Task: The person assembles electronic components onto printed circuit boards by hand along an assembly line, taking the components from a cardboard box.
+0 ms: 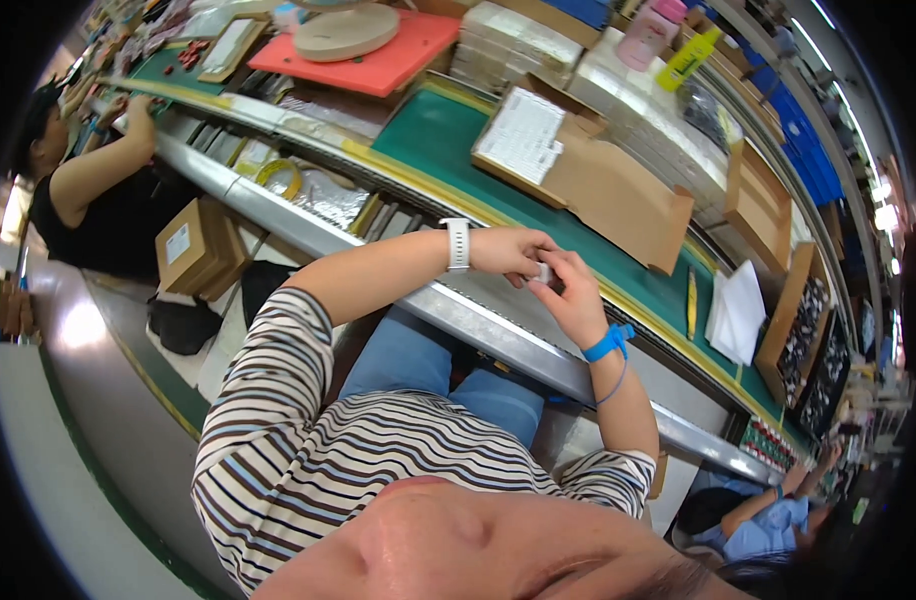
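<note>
My left hand [511,252], with a white watch [458,245] on its wrist, meets my right hand [575,296] above the metal front rail of the bench. Between their fingertips is a small white piece [543,272]; fingers cover most of it, so its kind cannot be made out. Both hands are closed around it. A blue wrist strap [608,343] with a thin cord circles my right wrist. Just beyond the hands runs the green work belt [618,253], where an opened cardboard box [618,190] lies with a white printed sheet [523,135].
A yellow cutter [692,300], white sheets [735,312] and a carton of small dark parts [803,330] lie to the right. Tape rolls [280,180] sit left. A red board [418,50] bears a round turntable [346,35]. Co-workers [108,200] sit on both sides.
</note>
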A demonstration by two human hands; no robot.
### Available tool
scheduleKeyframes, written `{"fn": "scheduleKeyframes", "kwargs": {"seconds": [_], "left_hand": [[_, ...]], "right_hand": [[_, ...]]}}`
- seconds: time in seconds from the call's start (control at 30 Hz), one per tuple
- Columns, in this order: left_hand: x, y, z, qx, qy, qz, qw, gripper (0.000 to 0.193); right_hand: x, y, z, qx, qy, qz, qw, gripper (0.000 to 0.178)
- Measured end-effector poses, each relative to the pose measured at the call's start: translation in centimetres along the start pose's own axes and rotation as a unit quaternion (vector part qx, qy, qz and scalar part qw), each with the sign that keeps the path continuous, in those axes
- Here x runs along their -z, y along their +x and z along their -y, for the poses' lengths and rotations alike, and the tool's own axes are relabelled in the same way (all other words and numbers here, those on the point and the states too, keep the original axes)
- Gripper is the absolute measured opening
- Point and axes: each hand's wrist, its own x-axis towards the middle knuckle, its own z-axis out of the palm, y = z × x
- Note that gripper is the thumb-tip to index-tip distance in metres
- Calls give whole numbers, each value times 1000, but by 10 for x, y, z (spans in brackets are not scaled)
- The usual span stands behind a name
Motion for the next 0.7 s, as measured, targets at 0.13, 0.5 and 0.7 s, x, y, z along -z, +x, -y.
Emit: {"fn": "scheduleKeyframes", "kwargs": {"seconds": [0.13,0.5,0.7], "left_hand": [[-5,-6,-14,24,17,-40,999,47],[-2,-6,-24,39,-44,-59,996,49],[-6,-8,-25,50,39,-77,995,46]], "right_hand": [[1,0,0,20,-39,-9,999,35],[3,-2,-12,24,-32,-77,996,30],[4,0,-17,12,-7,-45,999,28]]}}
